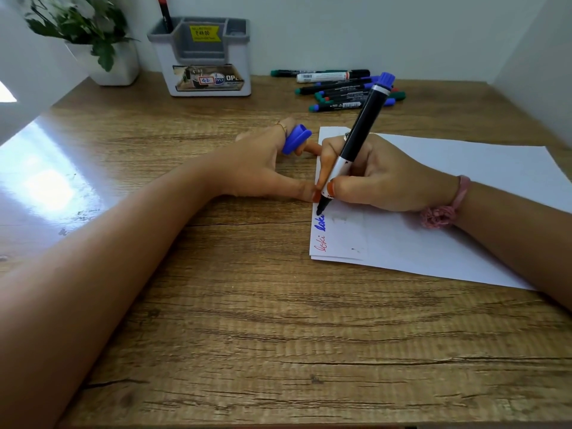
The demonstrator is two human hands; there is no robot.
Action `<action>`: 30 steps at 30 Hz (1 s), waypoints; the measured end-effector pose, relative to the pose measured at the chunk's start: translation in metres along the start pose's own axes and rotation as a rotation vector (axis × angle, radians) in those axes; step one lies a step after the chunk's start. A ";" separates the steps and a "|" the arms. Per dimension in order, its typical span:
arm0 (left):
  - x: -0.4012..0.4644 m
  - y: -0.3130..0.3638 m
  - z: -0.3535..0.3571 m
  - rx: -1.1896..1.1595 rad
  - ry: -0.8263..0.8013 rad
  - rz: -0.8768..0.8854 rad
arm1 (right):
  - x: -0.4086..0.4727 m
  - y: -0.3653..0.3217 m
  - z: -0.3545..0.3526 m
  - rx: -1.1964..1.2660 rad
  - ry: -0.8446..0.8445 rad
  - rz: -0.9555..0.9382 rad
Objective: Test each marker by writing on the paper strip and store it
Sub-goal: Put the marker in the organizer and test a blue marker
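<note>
Head view: organizer (201, 57) with one marker (165, 13)

Head-worn, wide-angle, looking forward and down from close above the wooden surface (216, 305). Faces the far wall, with the grey organizer (201, 57) standing against it at top centre, well beyond the nearer forearms.

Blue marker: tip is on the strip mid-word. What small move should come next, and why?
Probably finish the blue word, then lift the marker and recap it: the right hand has its tip on the paper strip, and the left hand holds the blue cap.
</note>
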State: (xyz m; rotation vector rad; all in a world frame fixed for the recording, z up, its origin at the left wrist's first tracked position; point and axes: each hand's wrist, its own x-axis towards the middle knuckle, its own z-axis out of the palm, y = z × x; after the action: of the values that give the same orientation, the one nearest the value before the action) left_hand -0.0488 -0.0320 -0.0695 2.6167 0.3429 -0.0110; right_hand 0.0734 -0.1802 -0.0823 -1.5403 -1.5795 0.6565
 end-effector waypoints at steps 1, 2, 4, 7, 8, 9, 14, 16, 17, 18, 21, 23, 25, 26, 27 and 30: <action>0.000 0.001 0.000 0.004 0.004 -0.008 | 0.000 0.000 0.000 0.022 0.016 0.011; 0.000 0.000 0.000 0.001 0.012 -0.003 | 0.000 -0.001 -0.001 0.064 0.047 0.026; -0.001 0.000 0.000 -0.009 0.028 0.008 | 0.001 -0.005 -0.003 0.214 0.140 0.056; -0.001 -0.002 -0.001 -0.040 0.047 0.028 | 0.006 -0.013 -0.010 0.432 0.270 0.044; -0.002 -0.001 -0.001 -0.086 0.059 0.050 | 0.008 -0.016 -0.014 0.455 0.309 0.031; -0.003 -0.001 -0.002 -0.140 0.076 0.076 | 0.009 -0.020 -0.020 0.458 0.342 0.014; -0.004 -0.003 0.000 -0.178 0.264 0.155 | 0.006 -0.023 -0.040 0.476 0.349 -0.006; -0.002 -0.004 0.001 -0.140 0.322 0.153 | 0.005 -0.023 -0.042 0.442 0.322 0.011; -0.001 -0.004 0.001 -0.117 0.348 0.156 | 0.004 -0.023 -0.042 0.418 0.319 0.011; -0.001 -0.004 0.001 -0.099 0.371 0.158 | 0.004 -0.022 -0.042 0.399 0.322 0.007; -0.001 -0.003 -0.001 -0.043 0.410 0.174 | 0.002 -0.021 -0.040 0.368 0.334 -0.022; -0.001 -0.003 -0.001 -0.007 0.417 0.181 | 0.002 -0.021 -0.040 0.357 0.338 -0.023; -0.002 -0.001 -0.002 0.023 0.413 0.177 | 0.002 -0.021 -0.041 0.340 0.353 -0.013; -0.002 0.000 -0.002 0.036 0.405 0.168 | 0.002 -0.021 -0.041 0.316 0.361 -0.003; -0.002 0.001 -0.002 0.048 0.394 0.162 | 0.001 -0.022 -0.040 0.279 0.362 0.003; -0.002 0.001 -0.002 0.033 0.367 0.171 | 0.001 -0.021 -0.038 0.236 0.368 -0.030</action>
State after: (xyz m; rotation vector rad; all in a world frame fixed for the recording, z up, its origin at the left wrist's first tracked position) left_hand -0.0505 -0.0321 -0.0669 2.6651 0.2428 0.5305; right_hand 0.0936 -0.1881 -0.0447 -1.3675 -1.2026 0.4892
